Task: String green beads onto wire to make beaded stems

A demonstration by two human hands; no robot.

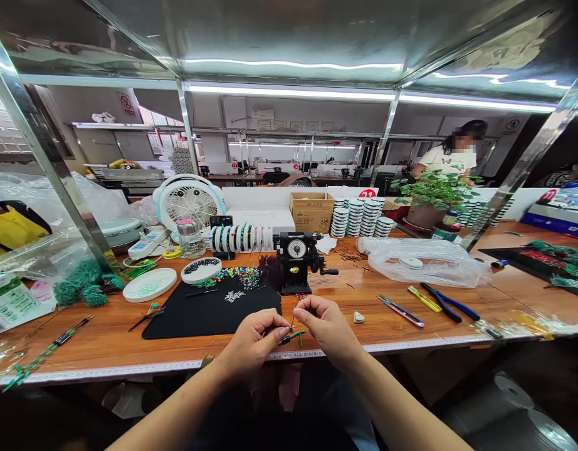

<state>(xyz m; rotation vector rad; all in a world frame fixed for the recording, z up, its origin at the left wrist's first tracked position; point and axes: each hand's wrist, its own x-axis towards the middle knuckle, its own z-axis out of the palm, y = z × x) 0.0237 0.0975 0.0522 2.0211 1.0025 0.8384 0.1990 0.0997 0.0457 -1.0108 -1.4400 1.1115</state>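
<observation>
Close together at the table's front edge, both my hands are closed in a pinch. My left hand (258,338) grips a small black and green cord piece (298,335), whose green ends stick out below the fingers. My right hand (329,332) pinches a thin dark thread (293,319) just above it; the fingertips hide where thread and piece meet. Right behind my hands stands a black winding machine (296,257) with a dial and crank. Its shaft carries a row of white spools (242,238) with coloured cord.
A black mat (195,319) at left bears loose coloured beads (242,275) and a white dish (202,270). Tweezers (402,311), a yellow-handled tool (424,299) and blue-handled pliers (451,304) lie at right. Behind are a fan (190,203), stacked spools (357,218) and another person (451,156).
</observation>
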